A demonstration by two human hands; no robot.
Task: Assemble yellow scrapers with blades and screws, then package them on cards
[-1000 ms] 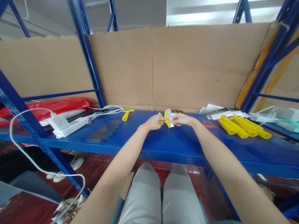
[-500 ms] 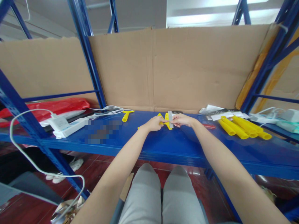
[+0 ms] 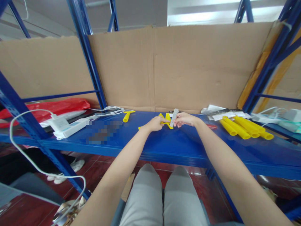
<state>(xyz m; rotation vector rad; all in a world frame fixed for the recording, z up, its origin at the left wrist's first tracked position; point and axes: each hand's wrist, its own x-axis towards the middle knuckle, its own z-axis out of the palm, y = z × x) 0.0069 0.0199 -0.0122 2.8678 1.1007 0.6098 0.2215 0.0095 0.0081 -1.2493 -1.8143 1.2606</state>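
Over the middle of the blue shelf, my left hand [image 3: 155, 124] is closed on a yellow scraper handle [image 3: 167, 116] with a wide, splayed head pointing right. Most of its grip is hidden by my hand. My right hand [image 3: 185, 119] pinches a flat grey metal strip [image 3: 174, 115], which leans slightly to the right against or just beside the yellow head; whether they touch I cannot tell. A small dark-and-white item behind the strip is mostly covered. Farther left lies another yellow T-shaped scraper handle [image 3: 127, 116].
Several yellow tubular handles [image 3: 243, 127] lie at the right, with black-and-white packets [image 3: 225, 114] behind them and a red object [image 3: 211, 126] nearby. A white power strip [image 3: 71, 128] and cables are at the left. Cardboard [image 3: 188, 69] backs the shelf.
The grey strip has tipped from near upright to a rightward lean, its top shifting right and up. My right hand has turned slightly with it; my left hand stays nearly in place.
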